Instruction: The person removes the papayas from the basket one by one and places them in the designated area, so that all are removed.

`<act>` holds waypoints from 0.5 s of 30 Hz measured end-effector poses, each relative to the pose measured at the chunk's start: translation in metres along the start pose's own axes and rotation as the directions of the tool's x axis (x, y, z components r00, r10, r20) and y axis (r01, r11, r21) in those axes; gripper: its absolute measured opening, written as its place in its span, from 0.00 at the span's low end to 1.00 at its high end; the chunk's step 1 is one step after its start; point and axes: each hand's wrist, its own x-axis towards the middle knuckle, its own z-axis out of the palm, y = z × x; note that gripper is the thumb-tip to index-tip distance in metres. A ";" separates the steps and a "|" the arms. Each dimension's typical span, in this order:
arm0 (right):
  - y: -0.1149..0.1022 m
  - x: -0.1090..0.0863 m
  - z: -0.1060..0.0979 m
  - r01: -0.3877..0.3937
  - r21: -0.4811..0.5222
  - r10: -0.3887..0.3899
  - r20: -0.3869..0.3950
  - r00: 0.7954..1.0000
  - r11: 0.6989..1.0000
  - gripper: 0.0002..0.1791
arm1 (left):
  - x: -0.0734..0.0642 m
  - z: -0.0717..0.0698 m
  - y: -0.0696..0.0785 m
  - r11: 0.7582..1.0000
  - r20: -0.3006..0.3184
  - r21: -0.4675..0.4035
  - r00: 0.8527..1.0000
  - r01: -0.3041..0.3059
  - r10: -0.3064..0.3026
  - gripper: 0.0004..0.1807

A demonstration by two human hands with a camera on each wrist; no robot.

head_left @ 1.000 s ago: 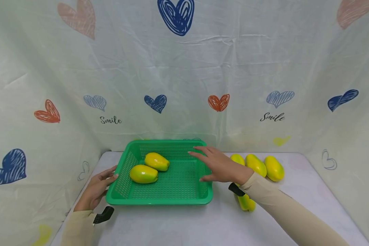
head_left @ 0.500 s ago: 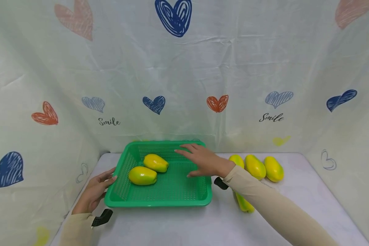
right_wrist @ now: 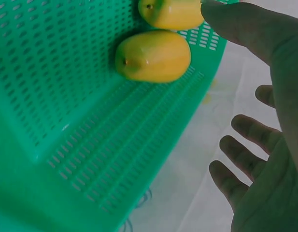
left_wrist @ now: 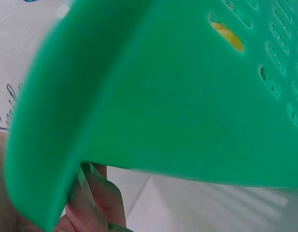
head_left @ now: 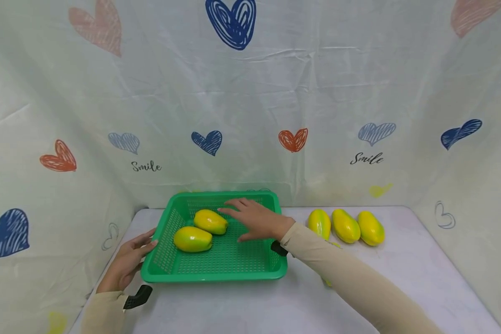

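My left hand (head_left: 129,257) holds the left side of a green plastic basket (head_left: 213,278), thumb at the rim. In the left wrist view, its fingers (left_wrist: 107,193) curl beneath the edge of the basket (left_wrist: 163,121). Two yellow-green papayas (head_left: 193,239) lie side by side in the basket's left half. Over the basket's middle, right of these papayas, my right hand (head_left: 256,221) has its fingers spread and carries nothing. The right wrist view shows its thumb overlapping the upper papaya (right_wrist: 173,13), with the other papaya (right_wrist: 153,57) just below.
To the right of the basket, several more papayas (head_left: 345,226) lie on the white table (head_left: 217,306). One papaya (head_left: 326,282) is mostly hidden under my right sleeve. A heart-printed curtain (head_left: 250,102) stands behind and along both sides.
My right hand has moved left from the basket's right rim to over its middle, near the two papayas. The left hand keeps its hold on the rim.
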 end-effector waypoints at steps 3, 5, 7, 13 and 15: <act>-0.005 0.008 0.003 0.011 0.004 -0.011 0.020 1.000 1.000 0.51 | -0.001 0.000 0.000 1.000 -0.004 0.000 1.000 0.005 -0.005 0.38; -0.008 0.013 0.005 0.011 0.016 -0.011 0.035 0.999 1.000 0.51 | -0.002 0.000 -0.001 1.000 -0.004 -0.005 1.000 0.006 -0.006 0.38; -0.010 0.018 0.008 0.010 0.022 -0.011 0.050 0.999 1.000 0.51 | -0.001 -0.001 -0.001 1.000 0.001 -0.008 1.000 0.001 -0.001 0.37; -0.015 0.033 0.018 0.029 -0.005 -0.029 0.086 0.996 1.000 0.52 | 0.000 0.000 0.000 1.000 0.014 -0.009 1.000 -0.011 0.012 0.37; -0.016 0.038 0.022 0.033 -0.003 -0.033 0.094 0.995 0.999 0.52 | 0.000 0.000 0.000 1.000 0.008 -0.007 1.000 -0.010 0.010 0.38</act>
